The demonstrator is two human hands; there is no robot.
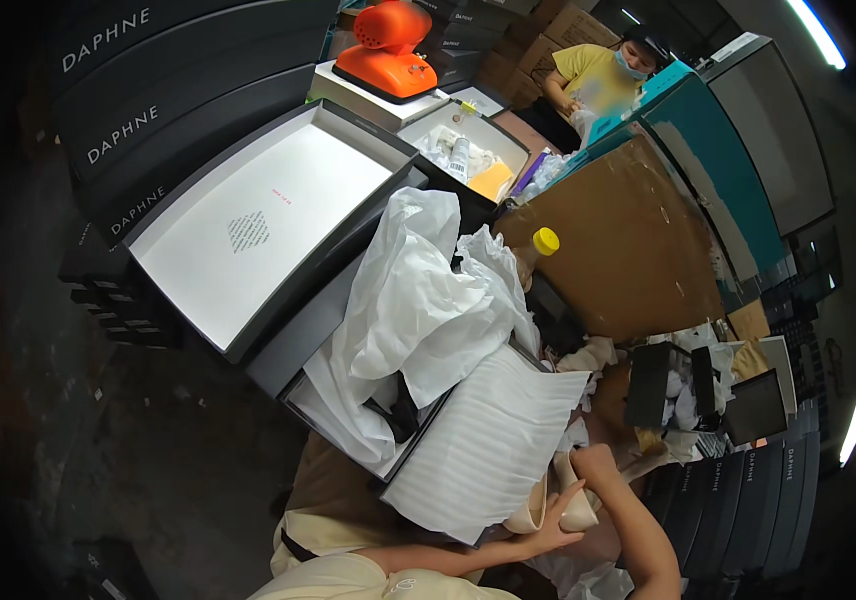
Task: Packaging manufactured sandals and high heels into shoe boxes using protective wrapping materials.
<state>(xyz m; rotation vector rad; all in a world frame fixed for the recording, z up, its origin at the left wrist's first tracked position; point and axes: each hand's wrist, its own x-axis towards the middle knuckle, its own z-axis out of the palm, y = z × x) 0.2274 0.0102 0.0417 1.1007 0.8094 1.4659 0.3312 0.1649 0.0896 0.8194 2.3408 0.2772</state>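
Observation:
A pair of cream shoes is at my lap, low and right of centre. My left hand reaches across from the left and grips the nearer part of a cream shoe, its thumb laid along the side. At that shoe's upper end, my right hand is closed, its fingertips partly hidden. Just left of it, the second cream shoe is partly covered by my left hand and a foam sheet. The ribbed white foam sheet drapes over the open dark shoebox, where crumpled white tissue paper and something black lie.
A dark box lid with a white inside lies beyond the shoebox. Stacked dark shoeboxes rise at the left. An orange fan and a yellow-capped bottle stand near a large cardboard box. Another person sits behind.

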